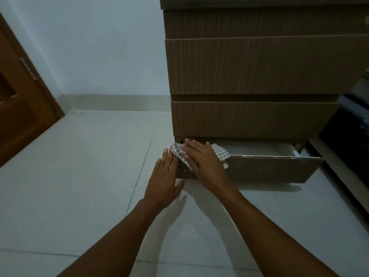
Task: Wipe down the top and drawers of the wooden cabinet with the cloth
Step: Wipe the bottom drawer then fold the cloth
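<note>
A brown wooden cabinet (259, 66) stands on the floor against the wall. Its bottom drawer (269, 168) is pulled out, and the drawers above it are closed. A white checked cloth (220, 151) lies over the left end of the drawer's front edge. My right hand (201, 158) presses flat on the cloth, fingers spread toward the left. My left hand (162, 179) rests flat against the left end of the drawer front, fingers straight, touching the cloth's corner with its fingertips.
Pale floor tiles (79, 166) spread to the left and in front of the cabinet. A brown wooden door (22, 100) stands at the far left. Dark furniture (347, 136) sits right of the cabinet.
</note>
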